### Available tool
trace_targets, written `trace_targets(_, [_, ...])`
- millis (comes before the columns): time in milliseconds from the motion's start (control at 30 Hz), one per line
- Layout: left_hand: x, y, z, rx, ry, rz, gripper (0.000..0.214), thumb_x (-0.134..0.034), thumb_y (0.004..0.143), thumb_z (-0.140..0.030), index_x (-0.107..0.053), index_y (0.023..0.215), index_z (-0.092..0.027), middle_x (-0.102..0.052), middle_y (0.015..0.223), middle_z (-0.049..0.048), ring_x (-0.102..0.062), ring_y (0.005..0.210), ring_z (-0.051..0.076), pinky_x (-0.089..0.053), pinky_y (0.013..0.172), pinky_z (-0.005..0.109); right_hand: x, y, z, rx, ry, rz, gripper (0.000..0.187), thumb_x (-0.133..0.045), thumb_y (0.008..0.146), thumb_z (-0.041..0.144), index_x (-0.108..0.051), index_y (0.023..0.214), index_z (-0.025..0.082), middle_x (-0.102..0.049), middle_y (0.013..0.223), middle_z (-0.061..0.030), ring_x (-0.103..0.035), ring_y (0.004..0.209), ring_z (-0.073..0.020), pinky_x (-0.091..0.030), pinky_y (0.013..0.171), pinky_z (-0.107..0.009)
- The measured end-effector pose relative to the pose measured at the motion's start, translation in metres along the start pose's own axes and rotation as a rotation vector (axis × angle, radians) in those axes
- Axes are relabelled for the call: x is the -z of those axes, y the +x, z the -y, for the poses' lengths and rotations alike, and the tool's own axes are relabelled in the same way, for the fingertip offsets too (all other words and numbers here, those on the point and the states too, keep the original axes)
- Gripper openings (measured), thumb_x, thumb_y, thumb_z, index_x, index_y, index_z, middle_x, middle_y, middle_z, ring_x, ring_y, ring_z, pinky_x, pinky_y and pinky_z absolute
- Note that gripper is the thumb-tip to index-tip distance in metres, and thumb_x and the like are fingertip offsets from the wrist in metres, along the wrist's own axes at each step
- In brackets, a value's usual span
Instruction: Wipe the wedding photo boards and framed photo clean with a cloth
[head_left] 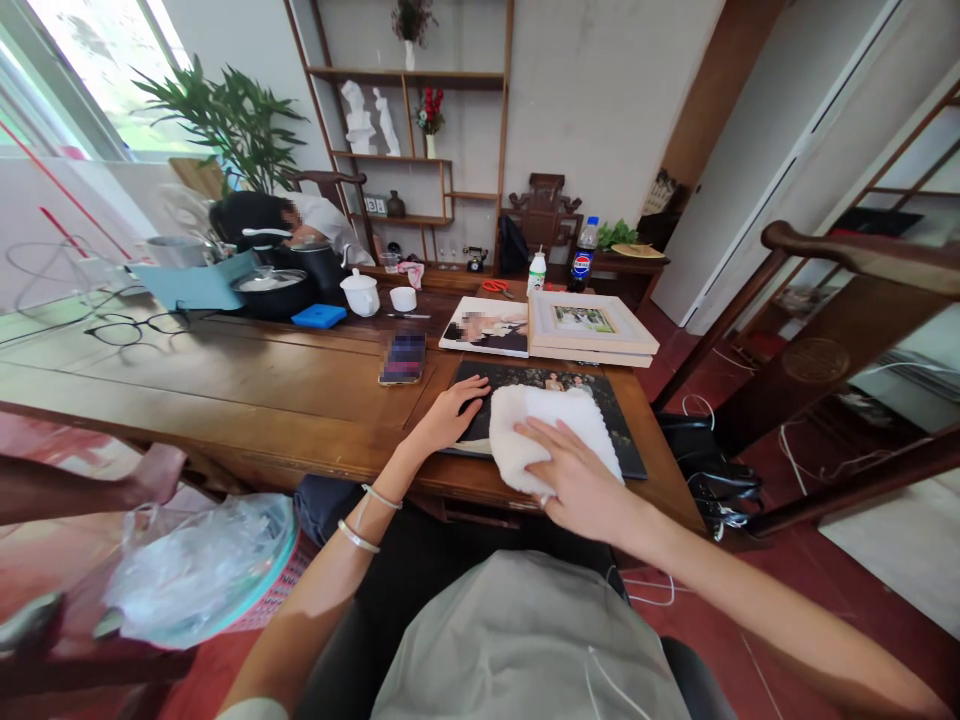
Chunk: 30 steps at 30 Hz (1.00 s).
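In the head view, the left hand point(454, 412) reaches forward, palm down at the left side of a dark photo panel point(624, 435), its fingers extended, thumb apart, grasping nothing. The right hand point(581, 480) angles in from the right, fingers outstretched and loosely spread on a folded white cloth point(562, 405), which lies over the panel on the wooden table point(337, 380).
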<state>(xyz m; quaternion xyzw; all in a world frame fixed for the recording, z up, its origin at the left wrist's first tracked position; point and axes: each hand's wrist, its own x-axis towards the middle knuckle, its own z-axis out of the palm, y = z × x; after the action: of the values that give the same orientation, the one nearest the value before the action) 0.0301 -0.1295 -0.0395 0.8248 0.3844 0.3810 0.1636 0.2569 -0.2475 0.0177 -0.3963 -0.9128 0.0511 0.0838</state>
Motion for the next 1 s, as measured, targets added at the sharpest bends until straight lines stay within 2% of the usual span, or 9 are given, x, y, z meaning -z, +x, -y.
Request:
trace_targets(100, [0.001,0.0,0.0,-0.004,0.003,0.01,0.034,-0.043,0.089,-0.025,-0.063,0.114,-0.015,-0.058,0.129,0.0105,-0.046,0.128,0.023,-0.035,0.109,0.044,0.004,0.038,-0.032,-0.004,-0.036,-0.002,0.036,-0.053,0.071,0.011,-0.066,0.103,0.018,-0.038,0.145,-0.0132,-0.026,0.137,-0.0305,-0.023,0.107,-0.055])
trace_targets(200, [0.001,0.0,0.0,0.007,0.0,0.024,0.034,-0.043,0.089,-0.025,-0.063,0.115,-0.017,-0.058,0.129,0.0088,-0.045,0.129,0.023,-0.034,0.109,0.044,0.008,0.076,-0.067,-0.028,-0.117,-0.02,0.036,-0.051,0.077,0.013,-0.063,0.111,0.016,-0.04,0.143,-0.0154,-0.025,0.136,-0.0316,-0.024,0.104,-0.059])
trace_targets(300, [0.001,0.001,0.0,0.013,-0.018,0.016,0.033,-0.043,0.089,-0.025,-0.063,0.115,-0.017,-0.058,0.129,0.0087,-0.045,0.129,0.023,-0.034,0.109,0.044,0.009,0.092,-0.078,-0.071,-0.18,-0.018,0.038,-0.047,0.081,0.012,-0.06,0.116,0.015,-0.038,0.144,-0.0159,-0.023,0.137,-0.0315,-0.026,0.101,-0.063])
trace_targets(400, [0.0,0.0,0.0,0.014,-0.03,0.007,0.033,-0.044,0.089,-0.025,-0.063,0.114,-0.018,-0.058,0.129,0.0086,-0.046,0.128,0.023,-0.034,0.109,0.045,0.005,0.077,-0.058,-0.067,-0.19,0.01,0.04,-0.047,0.079,0.01,-0.061,0.116,0.016,-0.034,0.147,-0.0145,-0.021,0.137,-0.0336,-0.027,0.1,-0.064])
trace_targets(567, [0.0,0.0,-0.001,0.0,-0.026,-0.006,0.031,-0.044,0.088,-0.022,-0.065,0.111,-0.02,-0.059,0.128,0.0064,-0.046,0.128,0.022,-0.035,0.109,0.044,-0.007,0.02,-0.006,0.028,-0.12,0.029,0.032,-0.055,0.076,0.015,-0.067,0.106,0.016,-0.025,0.151,-0.0148,-0.01,0.139,-0.0375,-0.017,0.105,-0.063])
trace_targets(667, [0.001,0.0,-0.002,0.005,-0.021,0.004,0.031,-0.044,0.088,-0.023,-0.065,0.11,-0.017,-0.059,0.129,0.0085,-0.046,0.128,0.022,-0.035,0.109,0.043,-0.007,0.005,-0.001,0.09,-0.092,0.038,0.035,-0.056,0.073,0.014,-0.067,0.106,0.018,-0.023,0.152,-0.0123,-0.009,0.141,-0.0337,-0.014,0.108,-0.06])
trace_targets(800, [0.001,0.0,-0.002,0.006,-0.036,0.006,0.032,-0.044,0.089,-0.025,-0.065,0.112,-0.017,-0.059,0.128,0.0091,-0.046,0.128,0.023,-0.034,0.109,0.045,0.004,0.024,-0.04,0.062,-0.082,0.009,0.034,-0.051,0.077,0.013,-0.065,0.107,0.019,-0.033,0.149,-0.0102,-0.021,0.139,-0.0295,-0.021,0.108,-0.056])
trace_targets(933, [0.001,0.0,-0.001,0.008,-0.049,0.0,0.033,-0.044,0.089,-0.026,-0.063,0.114,-0.018,-0.058,0.129,0.0084,-0.045,0.128,0.022,-0.034,0.109,0.045,0.013,0.055,-0.092,-0.062,-0.124,-0.003,0.028,-0.045,0.086,0.018,-0.066,0.104,0.014,-0.045,0.139,-0.0175,-0.025,0.138,-0.0299,-0.024,0.105,-0.057])
trace_targets(1000, [0.001,-0.001,-0.001,0.008,-0.044,0.002,0.033,-0.043,0.089,-0.026,-0.063,0.114,-0.018,-0.058,0.129,0.0083,-0.045,0.128,0.022,-0.034,0.109,0.045,0.013,0.063,-0.105,-0.131,-0.149,-0.013,0.029,-0.043,0.089,0.021,-0.064,0.107,0.012,-0.047,0.136,-0.0207,-0.024,0.138,-0.0305,-0.021,0.104,-0.061])
